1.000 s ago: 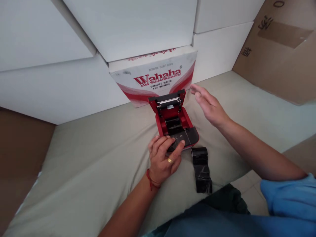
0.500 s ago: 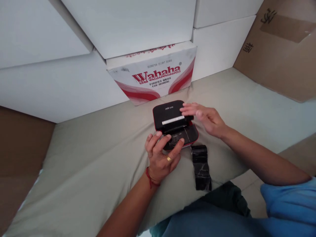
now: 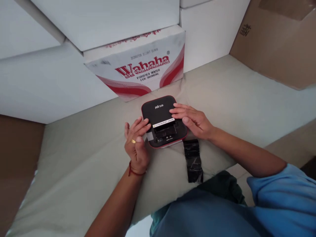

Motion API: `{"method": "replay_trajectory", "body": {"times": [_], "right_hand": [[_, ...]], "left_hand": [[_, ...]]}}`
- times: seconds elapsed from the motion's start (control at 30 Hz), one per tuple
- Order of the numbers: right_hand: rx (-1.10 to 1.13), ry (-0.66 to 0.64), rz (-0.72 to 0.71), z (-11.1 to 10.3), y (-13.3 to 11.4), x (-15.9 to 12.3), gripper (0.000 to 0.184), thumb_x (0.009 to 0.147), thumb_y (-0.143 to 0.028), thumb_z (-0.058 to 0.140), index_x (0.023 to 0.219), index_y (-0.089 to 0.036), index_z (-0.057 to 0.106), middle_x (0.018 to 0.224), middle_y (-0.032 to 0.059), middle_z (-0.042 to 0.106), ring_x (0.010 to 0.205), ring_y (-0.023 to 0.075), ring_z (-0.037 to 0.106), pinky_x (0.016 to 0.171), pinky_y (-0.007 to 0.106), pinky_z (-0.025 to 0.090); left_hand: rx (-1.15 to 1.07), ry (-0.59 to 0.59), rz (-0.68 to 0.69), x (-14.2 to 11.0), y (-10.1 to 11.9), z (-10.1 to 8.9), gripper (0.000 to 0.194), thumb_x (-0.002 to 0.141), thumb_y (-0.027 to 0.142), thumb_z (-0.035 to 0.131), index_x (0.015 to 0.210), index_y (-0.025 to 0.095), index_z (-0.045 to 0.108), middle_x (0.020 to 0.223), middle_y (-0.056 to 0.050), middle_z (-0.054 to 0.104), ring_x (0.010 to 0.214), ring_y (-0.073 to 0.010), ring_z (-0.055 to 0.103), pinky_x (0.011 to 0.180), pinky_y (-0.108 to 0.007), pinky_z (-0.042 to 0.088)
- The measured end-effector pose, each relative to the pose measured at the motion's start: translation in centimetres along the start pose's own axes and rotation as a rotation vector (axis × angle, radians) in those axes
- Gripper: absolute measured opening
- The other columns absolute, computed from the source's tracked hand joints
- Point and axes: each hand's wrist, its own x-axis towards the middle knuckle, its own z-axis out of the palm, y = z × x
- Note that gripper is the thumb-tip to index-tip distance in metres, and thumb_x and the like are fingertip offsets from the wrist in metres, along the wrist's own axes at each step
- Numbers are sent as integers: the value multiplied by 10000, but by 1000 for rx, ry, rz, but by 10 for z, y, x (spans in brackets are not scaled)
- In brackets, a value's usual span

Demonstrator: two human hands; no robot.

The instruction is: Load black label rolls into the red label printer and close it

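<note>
A small black printer with a red rim (image 3: 160, 115) lies on the beige cushion (image 3: 81, 171) with its lid down. My right hand (image 3: 192, 120) rests flat on the lid's right side, fingers stretched out. My left hand (image 3: 135, 143) is at the printer's left edge, fingers spread and touching its side, a gold ring on one finger. A black roll with a loose strip (image 3: 193, 159) lies just right of the printer's front.
A white and red Wahaha water carton (image 3: 138, 65) stands right behind the printer among white boxes (image 3: 103, 19). A brown cardboard box (image 3: 278, 42) leans at the back right. My knee in blue cloth (image 3: 202, 214) is at the bottom.
The printer's lid went from standing open to down. My right hand came down onto the lid. My left hand slid from the front panel to the left side.
</note>
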Motion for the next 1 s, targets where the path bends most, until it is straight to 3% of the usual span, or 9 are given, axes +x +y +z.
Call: {"method": "replay_trajectory", "body": {"times": [0.07,0.2,0.3,0.4,0.53,0.63,0.77,0.87,1.0], "right_hand": [[-20,1,-13,0,0,1,509,1217,-512,398,1354,-247,811,1470,126,825,1568,245,648,1330,553,499],[-109,28,-97,4,-6,-6,488,1203,-478,420,1431,-234,777,1504,147,800,1545,276,650,1319,573,479],[-207,-16,-158,9,-12,-18,526,1157,-570,464,1452,-286,792,1507,116,783,1460,323,639,1259,584,498],[-282,-40,-160,13,-15,-28,511,1109,-634,522,1398,-355,838,1296,80,806,1268,328,642,1159,574,517],[-279,26,-239,14,-15,-31,502,1132,-563,508,1478,-349,801,1121,66,785,1091,286,642,1062,530,532],[-276,19,-285,11,-11,-31,489,1128,-525,537,1529,-362,765,1124,56,797,1102,284,649,1052,522,538],[-296,-65,-250,2,-15,-27,448,1097,-545,600,1475,-401,793,1156,47,828,1202,308,658,1080,531,552],[-205,-138,-210,-12,-34,-6,391,1132,-531,561,1287,-335,862,1124,65,848,1109,275,718,1022,480,592],[-160,-161,178,-26,-60,46,438,1183,-485,496,1133,-242,856,992,55,848,873,202,781,844,350,596]], "left_hand": [[6,-9,-16,1,0,1,366,1164,418,504,1236,330,851,1364,-24,838,1510,-274,673,1462,-637,222],[-161,-42,-80,2,-7,4,248,1088,428,663,1256,343,825,1443,-37,780,1591,-301,595,1427,-623,345],[-322,-73,-198,2,-17,5,499,1025,517,724,1519,449,684,1715,-5,610,1730,-312,433,1445,-580,351],[-509,-143,-375,2,-25,6,879,939,565,799,1718,595,392,1879,82,404,1793,-285,322,1452,-526,363],[-633,-214,-497,4,-24,8,993,918,572,804,1758,610,275,1905,78,355,1796,-290,320,1433,-537,405],[-661,-226,-517,2,-19,13,1016,944,583,785,1774,611,199,1931,54,293,1796,-293,323,1421,-565,418],[-615,-206,-512,-2,-20,17,999,961,632,780,1769,609,193,1955,46,206,1818,-298,263,1406,-546,441],[-577,-201,-511,-5,-26,21,1016,931,700,797,1768,565,236,1950,20,214,1825,-316,231,1409,-525,435],[-576,-197,-438,-9,-32,27,970,922,773,773,1738,507,321,1912,-19,305,1788,-342,316,1419,-544,411]]}}
